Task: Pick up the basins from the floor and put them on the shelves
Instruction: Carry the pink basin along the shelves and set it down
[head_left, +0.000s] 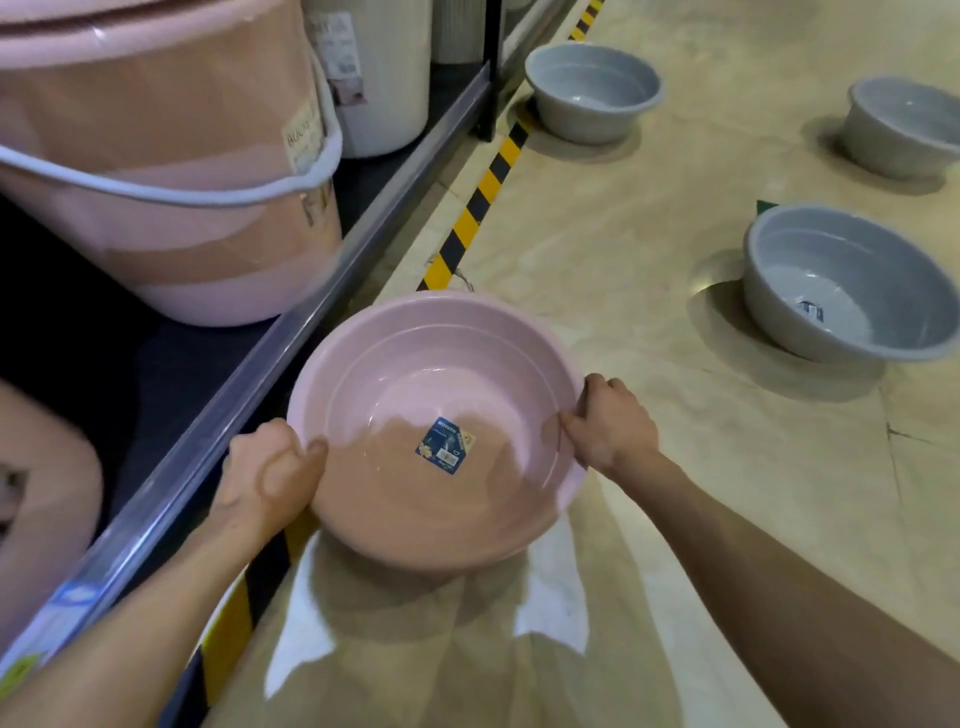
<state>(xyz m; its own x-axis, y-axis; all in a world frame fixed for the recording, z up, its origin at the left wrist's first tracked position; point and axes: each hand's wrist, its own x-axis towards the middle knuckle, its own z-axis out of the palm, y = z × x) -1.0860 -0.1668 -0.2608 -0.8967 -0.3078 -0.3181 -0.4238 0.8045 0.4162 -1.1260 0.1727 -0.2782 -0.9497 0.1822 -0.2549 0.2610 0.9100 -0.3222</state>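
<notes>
Beside the shelf (291, 332), both hands (270, 467) (608, 426) grip the pink basin (436, 431) by its rim; it may hit the shelf edge and slip.

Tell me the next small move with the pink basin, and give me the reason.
Probably swing the pink basin left over the shelf edge and set it on the dark shelf beside the pink bucket. Both hands, left hand and right hand, grip its rim, it appears lifted off the floor, and three grey basins wait on the floor.
</notes>
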